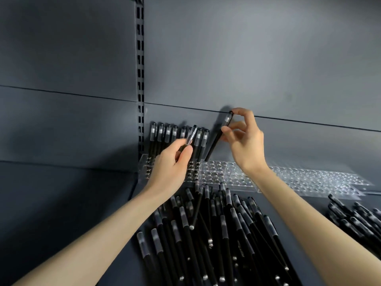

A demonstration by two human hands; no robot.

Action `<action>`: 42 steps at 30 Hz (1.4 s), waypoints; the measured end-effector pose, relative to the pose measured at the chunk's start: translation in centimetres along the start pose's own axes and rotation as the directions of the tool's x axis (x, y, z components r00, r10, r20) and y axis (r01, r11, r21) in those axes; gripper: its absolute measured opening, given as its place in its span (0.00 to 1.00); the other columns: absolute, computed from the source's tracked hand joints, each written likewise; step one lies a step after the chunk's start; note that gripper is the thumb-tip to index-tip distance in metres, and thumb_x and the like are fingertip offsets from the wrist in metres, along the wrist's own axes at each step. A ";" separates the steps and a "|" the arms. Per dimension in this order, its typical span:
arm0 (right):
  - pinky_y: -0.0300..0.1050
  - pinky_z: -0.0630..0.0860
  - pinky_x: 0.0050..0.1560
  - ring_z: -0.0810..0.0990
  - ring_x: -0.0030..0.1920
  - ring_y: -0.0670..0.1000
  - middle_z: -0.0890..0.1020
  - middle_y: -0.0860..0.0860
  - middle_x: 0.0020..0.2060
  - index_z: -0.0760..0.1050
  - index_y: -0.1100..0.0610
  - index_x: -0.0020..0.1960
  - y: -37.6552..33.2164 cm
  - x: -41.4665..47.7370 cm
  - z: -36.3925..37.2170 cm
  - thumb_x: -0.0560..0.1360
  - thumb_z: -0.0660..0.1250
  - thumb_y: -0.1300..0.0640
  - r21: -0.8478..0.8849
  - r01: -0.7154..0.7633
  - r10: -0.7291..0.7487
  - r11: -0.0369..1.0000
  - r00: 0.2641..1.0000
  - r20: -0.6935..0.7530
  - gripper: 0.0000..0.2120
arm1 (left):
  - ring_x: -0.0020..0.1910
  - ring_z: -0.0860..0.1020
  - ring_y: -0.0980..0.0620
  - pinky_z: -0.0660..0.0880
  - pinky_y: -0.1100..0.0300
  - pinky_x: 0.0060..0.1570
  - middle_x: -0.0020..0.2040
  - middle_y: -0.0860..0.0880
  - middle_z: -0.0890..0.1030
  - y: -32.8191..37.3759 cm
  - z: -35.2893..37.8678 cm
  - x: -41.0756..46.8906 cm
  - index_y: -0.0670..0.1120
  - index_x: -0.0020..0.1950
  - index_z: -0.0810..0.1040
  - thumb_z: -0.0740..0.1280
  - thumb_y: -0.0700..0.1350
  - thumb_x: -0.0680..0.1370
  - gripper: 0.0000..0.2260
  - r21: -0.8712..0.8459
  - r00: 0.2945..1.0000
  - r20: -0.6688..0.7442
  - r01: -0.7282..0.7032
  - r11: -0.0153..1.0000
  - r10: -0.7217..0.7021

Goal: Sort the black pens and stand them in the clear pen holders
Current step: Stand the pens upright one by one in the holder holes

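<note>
A black pen (216, 139) leans tilted, its lower end at the clear holders (212, 174) along the back edge of the shelf (61, 203), pinched near its cap by the right hand (245, 141). The left hand (169, 168) grips a second pen (191, 136) in front of the standing pens (168, 135) at the holders' left end. A pile of loose pens (216, 234) lies toward the front, and another heap (358, 219) lies at the right edge.

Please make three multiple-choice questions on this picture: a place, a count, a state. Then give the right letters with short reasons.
1. Where in the clear pen holders do the standing pens stand? A. left end B. middle C. right end
2. How many pens are being held? A. none B. one C. two
3. How is the pen in the right hand? A. lying flat B. tilted C. upright in a hole
1 A: the upright row is by the left edge. 2 C: the left hand and right hand each pinch one. 3 B: it leans, lower end near the holders.
</note>
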State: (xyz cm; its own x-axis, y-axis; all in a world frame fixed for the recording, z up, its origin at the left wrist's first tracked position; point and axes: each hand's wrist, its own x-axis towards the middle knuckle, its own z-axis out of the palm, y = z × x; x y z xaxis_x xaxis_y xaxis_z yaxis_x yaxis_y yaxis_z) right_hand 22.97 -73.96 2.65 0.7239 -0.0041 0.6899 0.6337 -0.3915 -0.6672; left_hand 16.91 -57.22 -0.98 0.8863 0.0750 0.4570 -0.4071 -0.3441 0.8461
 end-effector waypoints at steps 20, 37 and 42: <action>0.51 0.79 0.46 0.82 0.37 0.53 0.84 0.52 0.35 0.69 0.50 0.55 1.4 0.9 -0.1 0.75 0.66 0.67 -0.151 0.052 0.000 0.987 0.946 0.324 0.16 | 0.26 0.63 0.54 0.61 0.62 0.27 0.31 0.44 0.68 -0.5 0.7 -0.2 0.36 0.51 0.74 0.57 0.48 0.81 0.15 -0.042 0.999 -0.023 0.025 0.999 -0.026; 0.48 0.81 0.48 0.83 0.41 0.51 0.83 0.48 0.35 0.72 0.56 0.56 -1.2 -2.4 -0.7 0.74 0.69 0.62 0.276 -0.203 0.129 0.939 0.956 0.264 0.12 | 0.23 0.65 0.59 0.62 0.69 0.24 0.30 0.50 0.72 0.0 1.8 -1.2 0.45 0.52 0.77 0.57 0.45 0.82 0.10 -0.134 0.978 0.203 0.071 0.988 -0.043; 0.42 0.81 0.40 0.81 0.33 0.48 0.81 0.48 0.29 0.73 0.56 0.51 -1.4 -2.5 -1.2 0.73 0.67 0.69 0.388 -0.245 0.154 0.889 0.956 0.249 0.10 | 0.29 0.75 0.53 0.74 0.60 0.31 0.34 0.49 0.78 0.0 2.1 -1.5 0.45 0.52 0.78 0.60 0.45 0.81 0.09 -0.098 0.972 0.235 0.048 0.994 -0.024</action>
State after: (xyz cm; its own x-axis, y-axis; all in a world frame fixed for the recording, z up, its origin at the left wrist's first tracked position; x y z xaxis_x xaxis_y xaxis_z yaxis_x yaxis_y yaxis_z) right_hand 19.95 -74.47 2.22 0.8579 0.1648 0.4866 0.4918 0.0103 -0.8706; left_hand 15.99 -59.30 -2.22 0.9230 -0.1388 0.3590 -0.3833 -0.2470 0.8900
